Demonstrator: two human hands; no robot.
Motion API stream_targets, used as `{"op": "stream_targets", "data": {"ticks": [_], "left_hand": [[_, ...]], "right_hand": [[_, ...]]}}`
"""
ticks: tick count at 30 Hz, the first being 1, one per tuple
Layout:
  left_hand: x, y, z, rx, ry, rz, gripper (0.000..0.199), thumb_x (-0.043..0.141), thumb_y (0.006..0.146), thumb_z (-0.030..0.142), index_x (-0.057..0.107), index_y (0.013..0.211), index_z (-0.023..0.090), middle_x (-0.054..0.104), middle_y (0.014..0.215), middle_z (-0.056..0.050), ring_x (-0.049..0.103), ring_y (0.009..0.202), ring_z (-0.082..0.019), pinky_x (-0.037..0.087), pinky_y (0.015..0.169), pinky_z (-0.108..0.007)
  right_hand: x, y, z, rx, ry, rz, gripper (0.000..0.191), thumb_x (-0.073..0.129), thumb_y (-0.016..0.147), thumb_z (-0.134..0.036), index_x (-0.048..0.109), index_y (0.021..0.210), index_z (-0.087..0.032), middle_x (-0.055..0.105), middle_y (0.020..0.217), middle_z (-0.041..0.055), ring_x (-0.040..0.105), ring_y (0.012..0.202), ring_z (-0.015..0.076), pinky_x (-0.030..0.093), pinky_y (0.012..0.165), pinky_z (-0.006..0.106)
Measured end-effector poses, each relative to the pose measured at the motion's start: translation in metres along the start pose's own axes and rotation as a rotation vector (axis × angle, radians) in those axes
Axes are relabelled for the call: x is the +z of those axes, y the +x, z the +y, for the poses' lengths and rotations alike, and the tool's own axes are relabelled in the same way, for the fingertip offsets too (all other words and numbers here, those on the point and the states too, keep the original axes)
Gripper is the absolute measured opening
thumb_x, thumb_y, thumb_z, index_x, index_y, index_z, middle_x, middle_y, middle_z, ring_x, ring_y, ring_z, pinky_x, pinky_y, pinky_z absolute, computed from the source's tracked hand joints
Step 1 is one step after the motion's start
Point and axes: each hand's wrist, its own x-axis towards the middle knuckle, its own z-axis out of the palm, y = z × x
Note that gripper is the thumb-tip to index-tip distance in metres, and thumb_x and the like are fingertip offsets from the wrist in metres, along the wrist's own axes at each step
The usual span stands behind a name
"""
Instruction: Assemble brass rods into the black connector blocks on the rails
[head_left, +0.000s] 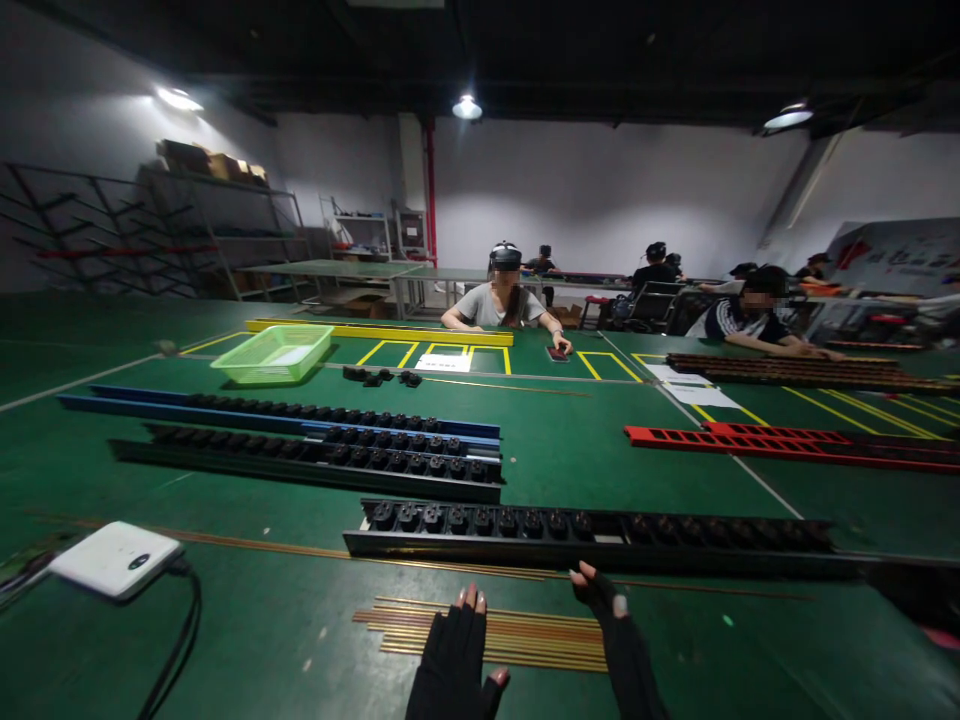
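My left hand [452,660], in a black fingerless glove, rests at the left end of a loose bundle of thin brass rods [480,632] lying on the green table and holds nothing I can see. My right hand [611,620], gloved the same way, lies at the bundle's right end. Its fingertips reach a long thin rod [480,570] running just below a black rail [577,540] fitted with a row of black sockets. I cannot tell whether those fingers grip the rod.
A white power bank [116,558] with a black cable sits at the left. Further off lie blue [277,412], black and red [780,445] rails, a green plastic basket [274,355] and a yellow rail [379,333]. Co-workers [499,300] sit at the far table edge and right.
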Motion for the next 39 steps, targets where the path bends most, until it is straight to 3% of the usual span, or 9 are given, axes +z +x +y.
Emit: {"op": "stream_targets", "data": {"ticks": [3,6,11,15,18,22,31,36,39], "left_hand": [[0.0,0.0,0.0,-0.002,0.011,0.005,0.08,0.031,0.101,0.061,0.026,0.161,0.007,0.069,0.137,-0.015,0.062,0.127,-0.026,0.042,0.105,-0.042],[-0.005,0.001,-0.006,0.071,0.034,-0.004,0.08,0.038,0.099,0.063,0.037,0.156,0.007,0.066,0.141,-0.014,0.06,0.128,-0.026,0.042,0.103,-0.04],[-0.017,0.009,-0.007,0.079,0.015,0.021,0.078,0.044,0.096,0.063,0.044,0.153,0.009,0.066,0.142,-0.011,0.057,0.131,-0.024,0.042,0.103,-0.037],[-0.019,0.014,0.004,-0.046,-0.039,0.091,0.074,0.037,0.099,0.062,0.046,0.152,0.011,0.072,0.133,-0.01,0.06,0.126,-0.023,0.042,0.104,-0.039],[-0.018,0.015,0.007,-0.064,-0.06,0.12,0.068,0.037,0.099,0.06,0.056,0.143,0.013,0.074,0.129,-0.01,0.062,0.125,-0.023,0.042,0.104,-0.038],[-0.013,0.009,0.007,-0.074,-0.072,0.127,0.064,0.04,0.098,0.061,0.064,0.134,0.014,0.073,0.128,-0.01,0.06,0.127,-0.024,0.042,0.106,-0.039],[0.004,-0.004,0.008,-0.087,-0.068,0.097,0.073,0.029,0.098,0.066,0.056,0.145,0.017,0.071,0.134,-0.01,0.058,0.129,-0.026,0.038,0.108,-0.042],[-0.005,-0.001,0.01,-0.123,-0.086,0.049,0.075,0.034,0.097,0.067,0.05,0.15,0.016,0.069,0.137,-0.009,0.058,0.132,-0.025,0.041,0.108,-0.04],[-0.01,0.002,0.01,-0.134,-0.094,0.071,0.074,0.037,0.097,0.066,0.05,0.15,0.016,0.07,0.136,-0.01,0.058,0.131,-0.025,0.043,0.107,-0.04]], "right_hand": [[0.01,-0.005,0.02,-0.058,-0.328,-0.022,0.055,0.058,0.09,-0.069,0.074,0.124,-0.028,0.071,0.133,0.0093,0.062,0.13,0.0313,0.04,0.121,0.054],[0.017,-0.013,0.028,-0.11,-0.524,-0.044,0.053,0.055,0.093,-0.059,0.073,0.127,-0.023,0.067,0.14,0.0113,0.058,0.135,0.0295,0.037,0.123,0.051],[0.01,-0.015,0.023,-0.084,-0.527,-0.009,0.048,0.052,0.093,-0.049,0.073,0.127,-0.022,0.068,0.138,0.0101,0.06,0.133,0.0262,0.047,0.117,0.043],[-0.001,-0.006,0.025,-0.026,-0.567,-0.081,0.042,0.06,0.085,-0.047,0.079,0.114,-0.024,0.073,0.13,0.0099,0.065,0.126,0.0311,0.048,0.115,0.051],[-0.004,-0.003,0.028,-0.118,-0.643,-0.176,0.033,0.064,0.082,-0.04,0.082,0.106,-0.028,0.074,0.126,0.01,0.065,0.126,0.0348,0.048,0.113,0.058],[-0.005,-0.005,0.03,-0.24,-0.706,-0.189,0.029,0.061,0.085,-0.032,0.083,0.103,-0.029,0.075,0.123,0.0115,0.067,0.122,0.0352,0.053,0.107,0.058],[-0.015,-0.002,0.044,-0.302,-0.73,-0.234,0.028,0.06,0.087,-0.032,0.083,0.103,-0.031,0.076,0.12,0.0112,0.069,0.119,0.0374,0.053,0.105,0.064],[-0.011,-0.005,0.037,-0.288,-0.721,-0.202,0.028,0.061,0.086,-0.032,0.083,0.103,-0.03,0.075,0.122,0.0115,0.069,0.118,0.0352,0.055,0.105,0.058],[-0.011,-0.005,0.036,-0.284,-0.73,-0.207,0.027,0.062,0.086,-0.035,0.083,0.103,-0.031,0.075,0.121,0.0112,0.07,0.117,0.0363,0.055,0.104,0.059]]}}
